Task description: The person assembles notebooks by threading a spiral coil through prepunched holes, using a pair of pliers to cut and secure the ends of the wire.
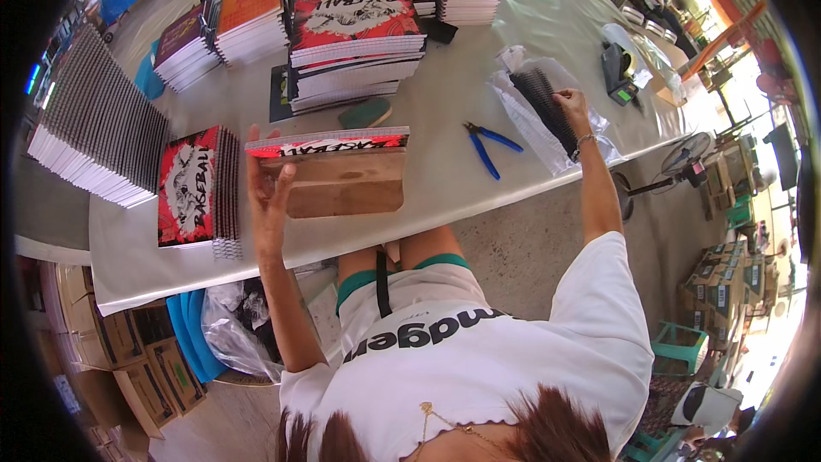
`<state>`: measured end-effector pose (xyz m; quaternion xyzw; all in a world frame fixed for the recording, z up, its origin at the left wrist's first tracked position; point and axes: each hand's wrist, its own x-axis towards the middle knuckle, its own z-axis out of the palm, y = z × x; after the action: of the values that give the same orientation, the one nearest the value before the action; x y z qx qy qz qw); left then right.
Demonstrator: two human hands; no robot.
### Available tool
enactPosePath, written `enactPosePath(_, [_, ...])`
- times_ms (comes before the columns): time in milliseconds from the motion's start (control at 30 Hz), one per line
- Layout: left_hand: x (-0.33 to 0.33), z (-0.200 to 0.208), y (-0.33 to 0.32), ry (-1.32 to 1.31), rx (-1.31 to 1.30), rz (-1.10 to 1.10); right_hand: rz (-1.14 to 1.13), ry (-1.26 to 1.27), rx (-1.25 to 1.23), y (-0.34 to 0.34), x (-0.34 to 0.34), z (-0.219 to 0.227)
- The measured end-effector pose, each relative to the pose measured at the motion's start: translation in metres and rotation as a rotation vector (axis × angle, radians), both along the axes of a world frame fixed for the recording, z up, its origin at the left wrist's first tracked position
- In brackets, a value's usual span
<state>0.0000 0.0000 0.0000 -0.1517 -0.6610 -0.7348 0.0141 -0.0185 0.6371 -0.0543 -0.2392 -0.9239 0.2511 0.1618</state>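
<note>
My left hand (272,192) grips the left end of a notebook (329,144) with a red, white and black cover, thumb in front and fingers behind. The notebook rests at the back of a brown wooden board (346,184) by the table's front edge. Off to the right, my right hand (571,109) has its fingers closed at the upper end of a bundle of black spiral binding coils (545,103). Clear plastic wrapping (506,94) lies under and around the coils. How many coils the fingers pinch is hidden. Blue-handled pliers (489,147) lie between my hands.
Red notebooks (355,21) are stacked behind the board, beside a green eraser-like block (365,113). A spiral-bound red pile (190,184) and a tall bound stack (103,120) stand left. A black tape dispenser (617,73) sits far right; a fan (684,158) stands beyond the table (453,180).
</note>
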Motion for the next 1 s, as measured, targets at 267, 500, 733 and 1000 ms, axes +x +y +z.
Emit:
enactPosePath(267, [0.024,0.021,0.037,0.472,-0.464,0.65,-0.011,0.146,0.645,-0.009,-0.01,0.038])
enactPosePath(500, [0.04,0.031,0.089,0.644,-0.744,0.628,0.495,0.452,-0.035,-0.202,0.031,0.14])
enactPosePath(733, [0.028,0.03,0.128,0.616,-0.792,0.493,0.75,0.381,-0.213,-0.306,0.059,0.131])
enactPosePath(1000, [0.021,0.027,0.132,0.651,-0.825,0.498,0.714,0.39,-0.279,-0.316,0.059,0.119])
